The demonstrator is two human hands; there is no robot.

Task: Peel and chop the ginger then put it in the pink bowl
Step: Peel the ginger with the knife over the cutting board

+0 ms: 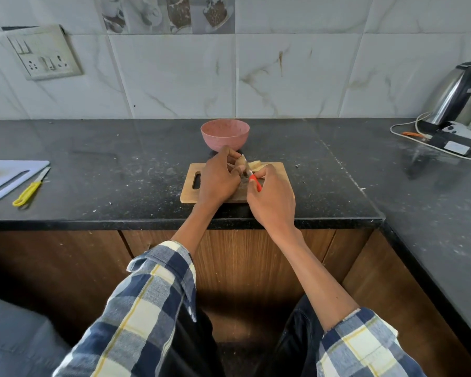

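Kitchen corner, marbled wall tiles, black speckled tabletop (120,170) dusted with crumbs. Wooden cutting board (279,175) under both hands. Left hand (218,178) grips ginger (241,162), fingers curled round it, just above board. Right hand (272,200) beside it, closed round red-handled knife (254,182), blade end against ginger. Pale peeled piece (256,165) just beyond right hand's fingers. Pink bowl (225,134) just past hands, off board. White board (8,178) and yellow-handled knife (29,191) far left of left hand. Steel kettle (458,95) far right of right hand.
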